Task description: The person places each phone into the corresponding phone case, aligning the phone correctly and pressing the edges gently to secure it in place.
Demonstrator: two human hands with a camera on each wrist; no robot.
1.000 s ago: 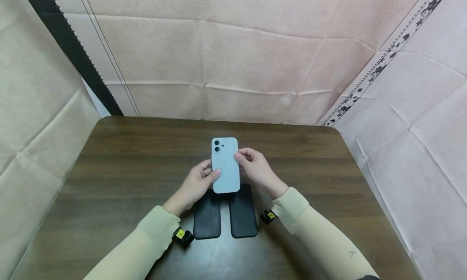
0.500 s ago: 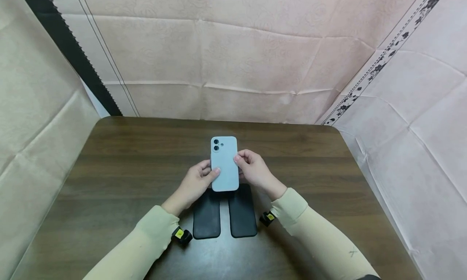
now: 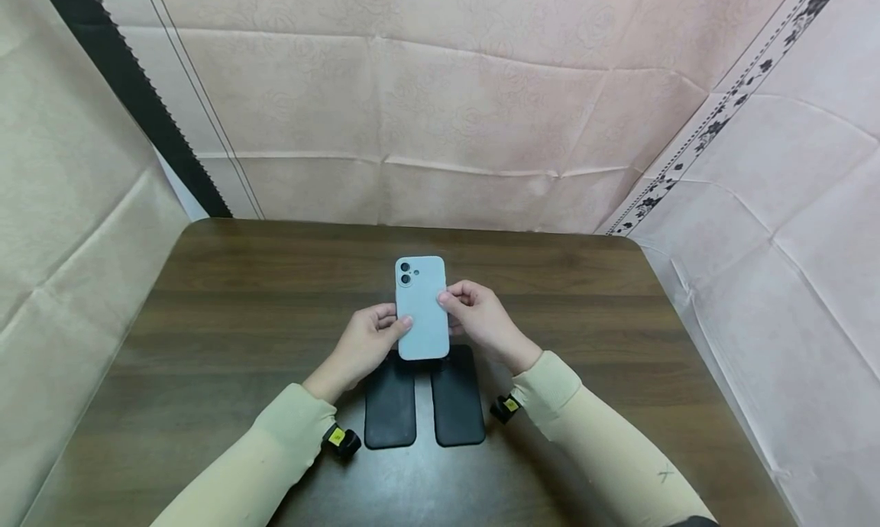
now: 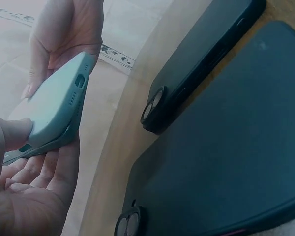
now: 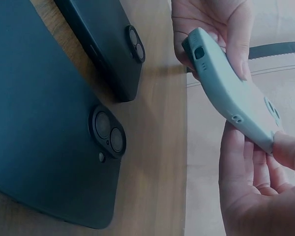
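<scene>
Above the table in the head view, a phone in a light blue case [image 3: 422,313] is held with its back and paired lenses facing up. My left hand [image 3: 360,347] grips its left edge, thumb on the back and fingers beneath. At the opposite edge my right hand [image 3: 484,324] pinches it between thumb and fingers. The left wrist view shows the pale case [image 4: 59,101] from its port end, with a darker layer along its underside. Two black phones, one left [image 3: 390,408] and one right [image 3: 458,405], lie back up below; the held phone covers their far ends.
The brown wooden table [image 3: 241,321] extends around the hands. Pale creased cloth [image 3: 467,114] hangs behind it and along both sides. A small black camera sits at the left wrist [image 3: 342,441] and another at the right wrist [image 3: 506,408].
The light blue phone has shifted very slightly left and up in the head view, both hands keeping their hold. The two black phones stay in place.
</scene>
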